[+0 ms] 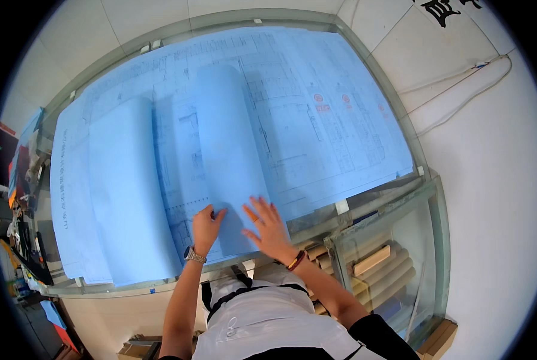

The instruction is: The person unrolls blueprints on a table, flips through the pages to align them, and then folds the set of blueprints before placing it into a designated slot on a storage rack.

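A stack of large blue-tinted drawing sheets (295, 148) with fine line plans and red stamps lies spread in front of me. One sheet is bent over into a long fold (228, 135) near the middle; another folded sheet (124, 180) rests left of it. My left hand (206, 228), a metal watch at its wrist, is at the near end of the middle fold with fingers curled. Whether it pinches paper is hidden. My right hand (268, 229) is over the fold's near right side, fingers spread, an orange cover on one finger. Contact with the paper cannot be made out.
Beneath the sheets is a glass-topped table (354, 45) with a greenish rim. A glass case (385, 252) at the right holds several rolls. Mixed supplies (29, 225) crowd the left side. A loose cable (466, 99) runs along the right wall. A cardboard box (437, 339) sits low right.
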Demonstrator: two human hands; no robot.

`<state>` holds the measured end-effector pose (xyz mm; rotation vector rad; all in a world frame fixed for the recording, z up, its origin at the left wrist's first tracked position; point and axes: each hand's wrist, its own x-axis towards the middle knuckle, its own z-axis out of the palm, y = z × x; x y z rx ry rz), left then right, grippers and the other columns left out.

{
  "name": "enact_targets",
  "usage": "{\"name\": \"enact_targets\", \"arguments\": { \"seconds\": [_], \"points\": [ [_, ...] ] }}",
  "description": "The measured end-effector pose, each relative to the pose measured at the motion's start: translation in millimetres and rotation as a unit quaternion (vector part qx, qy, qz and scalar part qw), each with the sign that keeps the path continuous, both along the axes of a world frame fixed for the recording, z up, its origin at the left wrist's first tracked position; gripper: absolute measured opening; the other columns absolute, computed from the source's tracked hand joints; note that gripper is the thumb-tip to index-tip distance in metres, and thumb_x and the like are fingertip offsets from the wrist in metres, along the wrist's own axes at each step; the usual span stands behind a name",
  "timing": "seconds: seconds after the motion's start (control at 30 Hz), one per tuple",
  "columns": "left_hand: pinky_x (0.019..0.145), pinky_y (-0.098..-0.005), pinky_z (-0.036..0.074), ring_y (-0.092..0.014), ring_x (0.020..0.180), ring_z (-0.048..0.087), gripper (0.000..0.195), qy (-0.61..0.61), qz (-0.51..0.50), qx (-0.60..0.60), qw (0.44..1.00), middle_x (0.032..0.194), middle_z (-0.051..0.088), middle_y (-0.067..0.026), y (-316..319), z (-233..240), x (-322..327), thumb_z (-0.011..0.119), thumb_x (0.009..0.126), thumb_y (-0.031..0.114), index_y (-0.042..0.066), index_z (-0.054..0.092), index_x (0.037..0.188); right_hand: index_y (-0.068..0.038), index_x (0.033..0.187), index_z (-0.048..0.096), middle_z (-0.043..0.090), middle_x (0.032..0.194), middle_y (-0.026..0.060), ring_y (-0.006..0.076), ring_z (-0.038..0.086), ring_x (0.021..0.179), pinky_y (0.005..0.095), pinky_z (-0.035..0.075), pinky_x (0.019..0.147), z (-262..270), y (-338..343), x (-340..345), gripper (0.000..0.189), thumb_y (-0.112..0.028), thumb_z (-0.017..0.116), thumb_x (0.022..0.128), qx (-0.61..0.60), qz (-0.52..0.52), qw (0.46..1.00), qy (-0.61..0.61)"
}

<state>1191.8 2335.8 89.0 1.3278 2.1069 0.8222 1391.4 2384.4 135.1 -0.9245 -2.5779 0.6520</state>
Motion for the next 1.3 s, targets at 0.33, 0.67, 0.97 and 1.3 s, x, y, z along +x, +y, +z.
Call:
{"name": "enact_targets", "arguments": {
  "seconds": [0.33, 0.67, 0.97, 1.3],
  "points": [
    [0.062, -0.0402, 0.036, -0.028, 0.069, 0.050, 0.034, 0.181, 0.033, 0.058, 0.981, 0.069, 0.052, -0.0094, 2, -21, 36, 0.069, 0.077, 0.031, 0.003, 0.052, 0.066, -0.004, 0.141, 0.028, 0.020, 0.149, 0.0135, 0.0304, 0.016, 0.138, 0.0472, 0.020, 0.109, -54, 19, 27, 0.064, -0.037, 0.049, 0.091, 0.012, -0.009, 0.997, -0.079],
    [0.070, -0.0389, 0.034, -0.025, 0.083, 0.051, 0.030, 0.127, -0.004, -0.054, 0.990, 0.078, 0.054, -0.0058, -17, -8, 29, 0.076, 0.066, 0.035, 0.009, 0.062, 0.065, -0.005, 0.141, 0.028, 0.020, 0.149, 0.0123, 0.0290, 0.016, 0.139, 0.0481, 0.016, 0.110, -62, 21, 28, 0.063, -0.041, 0.044, 0.091, 0.030, 0.005, 0.994, -0.109],
    [0.070, -0.0378, 0.034, -0.024, 0.086, 0.050, 0.029, 0.108, -0.013, -0.063, 0.992, 0.081, 0.052, -0.0043, -27, -5, 27, 0.080, 0.061, 0.033, 0.009, 0.063, 0.063, -0.006, 0.141, 0.030, 0.021, 0.149, 0.0112, 0.0288, 0.016, 0.139, 0.0490, 0.016, 0.110, -62, 22, 26, 0.063, -0.042, 0.044, 0.092, 0.035, 0.017, 0.994, -0.104],
    [0.070, -0.0391, 0.034, -0.026, 0.086, 0.049, 0.029, 0.133, -0.006, -0.050, 0.990, 0.084, 0.052, -0.0060, -28, -4, 32, 0.079, 0.062, 0.032, 0.009, 0.061, 0.062, -0.004, 0.139, 0.030, 0.023, 0.148, 0.0127, 0.0294, 0.018, 0.138, 0.0475, 0.017, 0.109, -59, 22, 23, 0.064, -0.040, 0.048, 0.090, 0.029, 0.012, 0.992, -0.125]
  ]
}}
